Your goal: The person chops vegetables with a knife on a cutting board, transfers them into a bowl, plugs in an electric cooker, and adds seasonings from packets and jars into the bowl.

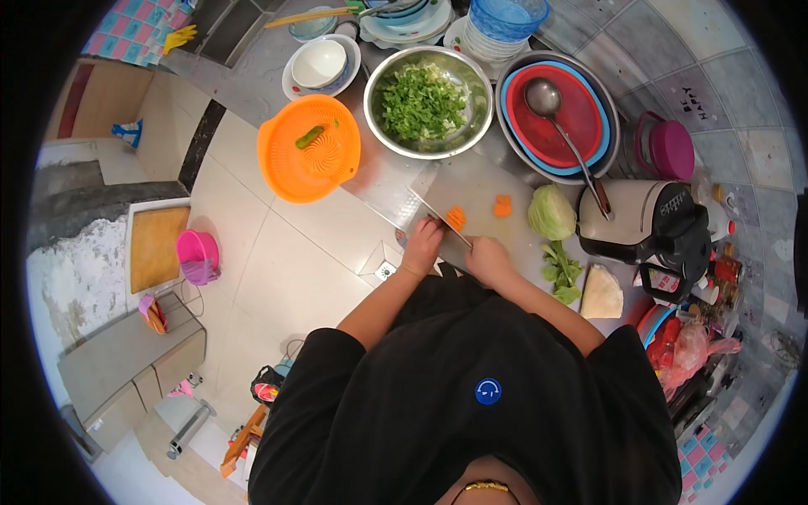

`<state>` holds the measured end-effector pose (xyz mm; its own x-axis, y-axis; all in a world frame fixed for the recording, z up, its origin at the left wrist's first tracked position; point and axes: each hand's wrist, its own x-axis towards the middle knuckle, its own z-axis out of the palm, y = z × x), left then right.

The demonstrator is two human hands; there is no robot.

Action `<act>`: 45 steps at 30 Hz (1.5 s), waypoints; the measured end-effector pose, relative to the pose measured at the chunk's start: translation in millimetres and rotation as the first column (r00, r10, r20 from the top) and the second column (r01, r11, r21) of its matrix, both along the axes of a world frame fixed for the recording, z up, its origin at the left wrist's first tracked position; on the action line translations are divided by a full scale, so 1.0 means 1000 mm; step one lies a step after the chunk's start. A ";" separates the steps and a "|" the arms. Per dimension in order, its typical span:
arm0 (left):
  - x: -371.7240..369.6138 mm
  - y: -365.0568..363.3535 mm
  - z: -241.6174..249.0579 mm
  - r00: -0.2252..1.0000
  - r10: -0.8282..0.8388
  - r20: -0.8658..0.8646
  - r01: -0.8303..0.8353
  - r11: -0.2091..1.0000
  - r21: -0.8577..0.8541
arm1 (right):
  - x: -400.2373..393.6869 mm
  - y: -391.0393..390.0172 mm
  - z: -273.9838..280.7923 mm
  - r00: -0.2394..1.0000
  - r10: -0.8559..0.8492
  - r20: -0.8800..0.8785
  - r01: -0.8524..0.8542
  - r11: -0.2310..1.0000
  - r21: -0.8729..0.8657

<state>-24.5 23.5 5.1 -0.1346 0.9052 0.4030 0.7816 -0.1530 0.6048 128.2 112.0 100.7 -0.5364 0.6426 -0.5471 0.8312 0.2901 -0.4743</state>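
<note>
My right hand (490, 259) is closed around the handle of a kitchen knife (438, 214), whose blade slants away to the upper left over the cutting board (497, 181). Just left of the blade is my left hand (423, 244), its fingers curled down; whatever they hold is hidden. Orange carrot slices (455, 219) lie against the right side of the blade. A second small group of carrot pieces (502, 205) sits farther right. Beyond it, at the board's right side, is a cut cabbage (552, 212).
A steel bowl of chopped greens (425, 105) and an orange colander (282, 172) stand beyond the board. To the right are stacked basins with a ladle (544, 98), a beige-and-black appliance (631, 223), leafy greens (562, 271) and a pale wedge-shaped piece (602, 293).
</note>
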 end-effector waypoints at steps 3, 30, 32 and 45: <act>-0.002 0.000 -0.003 1.000 -0.010 0.004 0.010 1.000 0.004 | 0.000 0.005 -0.006 0.998 -0.046 -0.037 0.044 0.998 -0.042; -0.003 0.000 -0.004 0.999 0.029 0.025 -0.028 0.999 -0.040 | 0.000 0.010 -0.002 0.996 -0.087 0.017 0.089 0.987 -0.133; -0.001 0.001 -0.004 0.999 0.042 0.014 -0.041 0.999 -0.032 | 0.004 0.009 -0.005 0.997 -0.077 0.019 0.079 0.989 -0.128; 0.002 -0.001 0.010 0.918 0.220 0.330 -0.122 0.948 -0.293 | 0.023 -0.003 0.012 0.959 -0.074 -0.273 0.116 0.983 0.140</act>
